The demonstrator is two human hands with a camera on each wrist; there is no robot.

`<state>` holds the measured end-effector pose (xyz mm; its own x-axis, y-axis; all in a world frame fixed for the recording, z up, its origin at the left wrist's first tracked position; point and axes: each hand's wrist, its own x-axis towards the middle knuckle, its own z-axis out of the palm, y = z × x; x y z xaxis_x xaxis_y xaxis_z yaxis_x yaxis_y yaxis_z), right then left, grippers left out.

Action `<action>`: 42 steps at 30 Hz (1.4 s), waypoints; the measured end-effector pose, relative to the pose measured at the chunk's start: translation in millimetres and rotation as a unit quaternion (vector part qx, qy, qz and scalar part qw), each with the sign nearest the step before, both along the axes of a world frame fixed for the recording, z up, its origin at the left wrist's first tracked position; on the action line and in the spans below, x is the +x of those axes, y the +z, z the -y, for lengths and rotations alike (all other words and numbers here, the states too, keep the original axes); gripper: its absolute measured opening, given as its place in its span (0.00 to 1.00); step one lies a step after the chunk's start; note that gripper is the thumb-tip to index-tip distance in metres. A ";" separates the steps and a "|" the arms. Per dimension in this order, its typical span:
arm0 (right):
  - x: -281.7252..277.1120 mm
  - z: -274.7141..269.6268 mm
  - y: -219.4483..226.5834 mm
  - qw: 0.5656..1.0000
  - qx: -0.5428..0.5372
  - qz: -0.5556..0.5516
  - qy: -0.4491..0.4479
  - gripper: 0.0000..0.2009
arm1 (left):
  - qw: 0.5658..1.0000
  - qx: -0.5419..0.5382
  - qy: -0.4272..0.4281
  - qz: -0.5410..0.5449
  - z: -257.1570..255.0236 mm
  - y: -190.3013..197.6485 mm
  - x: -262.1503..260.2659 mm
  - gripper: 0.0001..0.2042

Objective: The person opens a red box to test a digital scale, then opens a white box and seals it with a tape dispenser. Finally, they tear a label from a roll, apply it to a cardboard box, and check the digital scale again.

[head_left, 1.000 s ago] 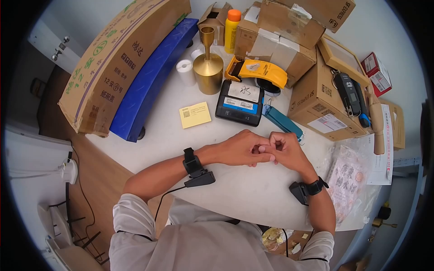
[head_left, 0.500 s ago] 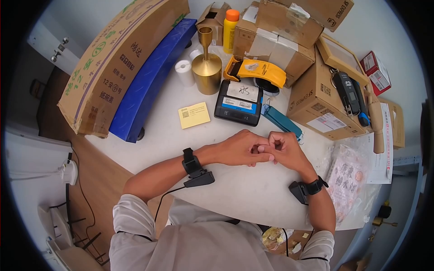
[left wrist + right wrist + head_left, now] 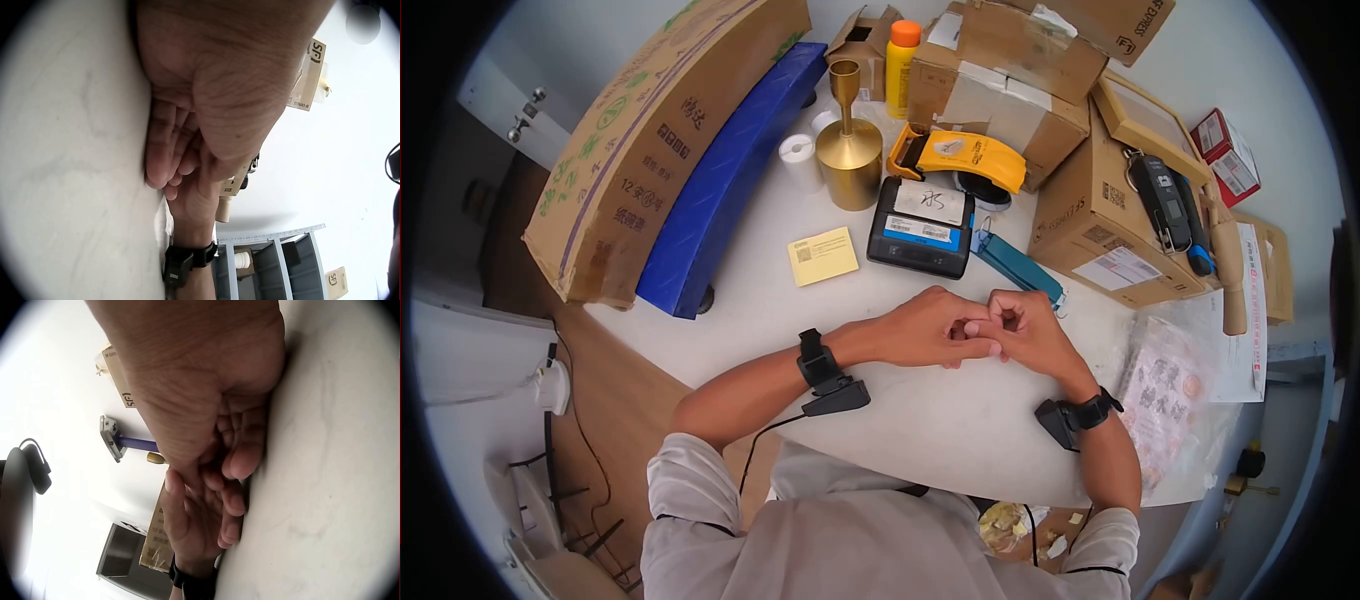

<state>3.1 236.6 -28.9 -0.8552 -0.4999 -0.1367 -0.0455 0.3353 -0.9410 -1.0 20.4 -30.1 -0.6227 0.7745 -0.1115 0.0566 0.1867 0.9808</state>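
My left hand [image 3: 930, 328] and right hand [image 3: 1034, 335] meet over the near part of the white table, their fingers loosely bent and overlapping at the tips. No object shows between them in the head view. In the left wrist view the fingers of my left hand [image 3: 181, 119] lie low at the tabletop, with the other hand just beyond. From the right wrist, my right hand [image 3: 200, 394] has its fingertips right against the left one's. Just past the hands are a black label printer [image 3: 920, 250] and a teal stapler-like tool [image 3: 1018, 268].
Yellow sticky notes [image 3: 822, 257] lie left of the printer. Behind stand a brass candleholder-like piece [image 3: 848, 165], a white paper roll [image 3: 800, 165] and a yellow tape dispenser [image 3: 970, 155]. A long carton [image 3: 630, 180] and blue bar [image 3: 720, 190] edge the left; a carton [image 3: 1120, 240] stands right.
The head view has shifted slightly, so the things on the table appear a little further left. Both hands keep the same place and pose.
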 end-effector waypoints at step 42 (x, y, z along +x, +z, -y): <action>-1.3 -2.9 3.8 0.999 0.028 0.000 0.025 0.24 | 1.000 0.004 -0.002 0.031 -0.7 1.5 1.0 0.13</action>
<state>1.8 239.5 -25.1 -0.8294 -0.5335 -0.1657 -0.0640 0.3854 -0.9205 0.0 21.1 -28.6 -0.6124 0.7776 -0.1425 -0.0029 0.1780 0.9840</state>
